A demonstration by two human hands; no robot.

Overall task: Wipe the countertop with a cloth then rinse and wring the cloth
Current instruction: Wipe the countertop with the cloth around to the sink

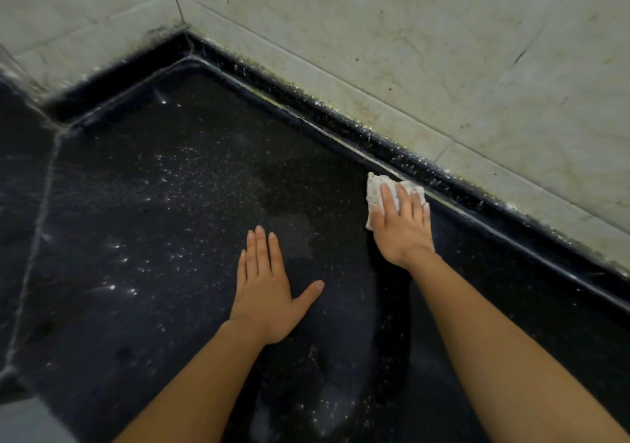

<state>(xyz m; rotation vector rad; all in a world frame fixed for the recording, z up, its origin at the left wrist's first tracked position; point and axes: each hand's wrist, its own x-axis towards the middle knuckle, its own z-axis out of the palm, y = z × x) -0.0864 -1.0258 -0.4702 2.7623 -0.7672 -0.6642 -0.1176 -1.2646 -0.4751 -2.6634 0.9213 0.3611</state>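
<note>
- The cloth, small, white and crumpled, lay flat on the black countertop beneath the right hand's fingers, its far edge touching the raised ridge that ran along the back of the slab.
- The right hand pressed down on it with the palm flat and the fingers stretched out and slightly spread; nothing was gripped, the cloth was only pinned under the fingers and showed beyond the fingertips and to the thumb side.
- The left hand rested flat on the bare stone, nearer the person than the right hand and apart from it, fingers straight and together, thumb angled out towards the right arm; it held nothing.
- Between the two hands a dull, wet-looking patch marked the surface.
- Out past the left hand, the speckled slab glinted with small bright flecks and a pale seam crossed it.
- Beyond the right hand's fingertips rose a pale tiled wall, grimy along its base.
</note>
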